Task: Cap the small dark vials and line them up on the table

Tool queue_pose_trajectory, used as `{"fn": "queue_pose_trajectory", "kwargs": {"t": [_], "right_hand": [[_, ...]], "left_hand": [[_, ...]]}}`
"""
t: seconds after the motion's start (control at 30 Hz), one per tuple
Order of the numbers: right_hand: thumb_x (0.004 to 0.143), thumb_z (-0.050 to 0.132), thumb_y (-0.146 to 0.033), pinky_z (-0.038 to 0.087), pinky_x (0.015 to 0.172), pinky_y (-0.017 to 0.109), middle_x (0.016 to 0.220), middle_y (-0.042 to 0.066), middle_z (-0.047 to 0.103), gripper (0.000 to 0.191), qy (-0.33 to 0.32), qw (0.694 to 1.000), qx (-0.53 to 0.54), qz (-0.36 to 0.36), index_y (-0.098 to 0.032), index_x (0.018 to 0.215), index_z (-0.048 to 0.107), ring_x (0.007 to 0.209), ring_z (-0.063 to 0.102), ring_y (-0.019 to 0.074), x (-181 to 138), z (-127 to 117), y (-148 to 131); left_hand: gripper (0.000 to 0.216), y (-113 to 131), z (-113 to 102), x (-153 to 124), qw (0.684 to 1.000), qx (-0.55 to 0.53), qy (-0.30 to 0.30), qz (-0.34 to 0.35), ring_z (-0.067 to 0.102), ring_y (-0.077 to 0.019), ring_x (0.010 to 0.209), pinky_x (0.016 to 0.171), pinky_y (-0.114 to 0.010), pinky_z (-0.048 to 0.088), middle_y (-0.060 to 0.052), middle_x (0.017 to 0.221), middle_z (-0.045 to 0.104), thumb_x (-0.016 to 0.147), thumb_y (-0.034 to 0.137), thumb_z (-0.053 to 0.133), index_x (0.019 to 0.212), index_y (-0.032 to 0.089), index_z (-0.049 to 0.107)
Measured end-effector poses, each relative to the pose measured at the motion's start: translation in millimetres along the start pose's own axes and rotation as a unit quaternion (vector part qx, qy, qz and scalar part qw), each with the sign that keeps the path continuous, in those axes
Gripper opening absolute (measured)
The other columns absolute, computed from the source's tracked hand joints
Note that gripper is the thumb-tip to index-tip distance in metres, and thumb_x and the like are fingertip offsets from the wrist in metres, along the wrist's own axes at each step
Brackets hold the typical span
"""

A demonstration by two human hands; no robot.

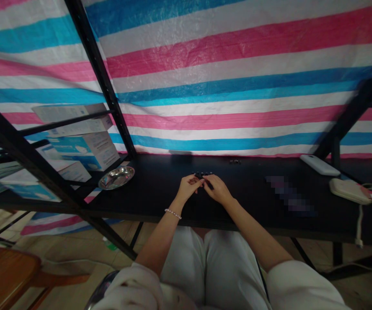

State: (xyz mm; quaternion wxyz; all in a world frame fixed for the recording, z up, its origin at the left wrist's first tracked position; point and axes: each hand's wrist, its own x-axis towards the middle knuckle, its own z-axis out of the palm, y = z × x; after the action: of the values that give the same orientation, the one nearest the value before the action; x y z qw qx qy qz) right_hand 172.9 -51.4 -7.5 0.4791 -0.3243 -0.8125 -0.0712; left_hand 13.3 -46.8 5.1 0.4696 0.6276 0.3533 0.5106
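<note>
Close together over the black table, my left hand (189, 186) and my right hand (217, 187) both have their fingers closed in a pinch. Between the fingertips is a small dark object (200, 175), too small and too dark for its kind to show. Just beyond the fingers a few tiny dark pieces (207, 173) lie in a row. Farther back on the table sits a little group of small brownish pieces (235, 162). A bracelet of pale beads (173, 213) circles my left wrist.
A shiny metal dish (116, 178) stands on the left, near stacked boxes (89, 148) behind a black rack post (103, 77). On the right lie a blurred-out flat item (289, 196), a white oblong object (319, 165) and a cream device with a cable (350, 190).
</note>
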Motion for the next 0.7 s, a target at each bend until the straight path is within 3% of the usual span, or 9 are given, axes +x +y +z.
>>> {"fn": "queue_pose_trajectory", "kwargs": {"t": [0.13, 0.3, 0.37, 0.53, 0.7], "right_hand": [[0.085, 0.044, -0.023, 0.049, 0.084, 0.044, 0.097, 0.01, 0.064, 0.028, -0.011, 1.0, 0.002, -0.003, -0.02, 0.109, 0.055, 0.092, 0.059, 0.0224, 0, 0, -3], [0.084, 0.043, -0.019, 0.048, 0.079, 0.042, 0.094, 0.01, 0.064, 0.026, 0.011, 0.999, -0.034, -0.002, -0.018, 0.106, 0.056, 0.089, 0.059, 0.0226, 3, -6, -3], [0.083, 0.043, -0.016, 0.048, 0.076, 0.041, 0.092, 0.01, 0.064, 0.024, 0.039, 0.998, -0.045, 0.007, -0.018, 0.103, 0.056, 0.087, 0.059, 0.0224, 4, -8, -1], [0.082, 0.042, -0.015, 0.047, 0.073, 0.039, 0.091, 0.009, 0.063, 0.021, 0.07, 0.996, -0.044, 0.039, -0.018, 0.098, 0.056, 0.083, 0.058, 0.0215, 3, -11, 6], [0.083, 0.04, -0.017, 0.046, 0.075, 0.04, 0.089, 0.009, 0.062, 0.022, 0.06, 0.996, -0.028, 0.064, -0.019, 0.096, 0.057, 0.083, 0.057, 0.0221, 2, -11, 7]], "left_hand": [[0.035, 2, 0, 0, 0.999, 0.024, 0.029, -0.002, 0.046, -0.0057, 0.041, 0.037, -0.018, 0.037, -0.003, 0.061, 0.061, 0.064, 0.043, 0.068, 0.074, 0.01, 0.061], [0.027, 0, -10, 5, 0.964, 0.139, 0.226, 0.008, 0.05, -0.008, 0.048, 0.046, -0.019, 0.039, 0.0, 0.058, 0.058, 0.072, 0.041, 0.059, 0.076, 0.013, 0.057], [0.023, -3, -15, 7, 0.937, 0.232, 0.262, -0.013, 0.053, -0.0099, 0.054, 0.053, -0.02, 0.041, 0.0, 0.058, 0.058, 0.073, 0.038, 0.056, 0.074, 0.015, 0.058], [0.023, -8, -20, 8, 0.875, 0.416, 0.215, -0.121, 0.058, -0.0151, 0.064, 0.056, -0.023, 0.037, -0.005, 0.069, 0.065, 0.074, 0.038, 0.056, 0.075, 0.017, 0.064], [0.026, -10, -19, 9, 0.854, 0.475, 0.155, -0.141, 0.061, -0.0198, 0.077, 0.061, -0.025, 0.038, -0.009, 0.084, 0.068, 0.075, 0.039, 0.055, 0.087, 0.02, 0.067]]}}
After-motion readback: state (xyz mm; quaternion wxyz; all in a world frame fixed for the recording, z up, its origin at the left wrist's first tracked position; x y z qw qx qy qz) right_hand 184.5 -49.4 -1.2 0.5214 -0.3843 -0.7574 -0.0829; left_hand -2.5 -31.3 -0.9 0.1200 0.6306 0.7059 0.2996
